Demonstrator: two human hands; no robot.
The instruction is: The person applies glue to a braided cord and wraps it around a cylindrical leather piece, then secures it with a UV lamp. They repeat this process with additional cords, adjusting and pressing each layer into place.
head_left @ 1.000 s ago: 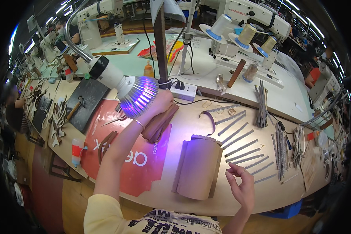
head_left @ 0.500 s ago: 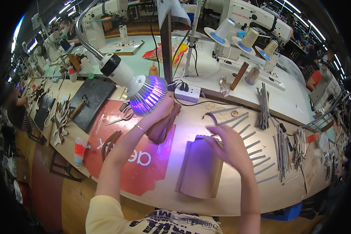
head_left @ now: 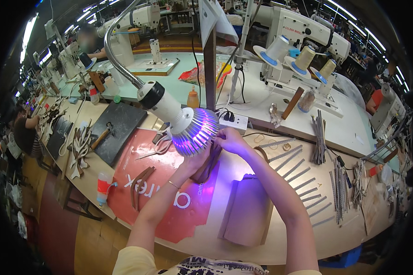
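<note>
My left hand [head_left: 195, 161] is partly hidden under the purple-lit lamp head [head_left: 196, 131] and grips a dark brown leather piece [head_left: 210, 166], held upright over the bench. My right hand [head_left: 231, 141] reaches in from the right and pinches the top end of the same piece, right beside the lamp's rim. The piece's upper part is hidden behind the lamp and my fingers.
A red mat [head_left: 156, 201] lies under my left arm, and a brown leather sheet [head_left: 248, 215] under my right forearm. Several grey strips [head_left: 298, 176] are spread to the right. A black pad [head_left: 119, 126], a glue bottle [head_left: 103, 188] and a power strip [head_left: 233, 122] are nearby. A sewing machine [head_left: 303, 32] stands behind.
My right hand has left the near right edge of the brown sheet, crossed over it and come up to the leather piece under the lamp. My left hand stays put.
</note>
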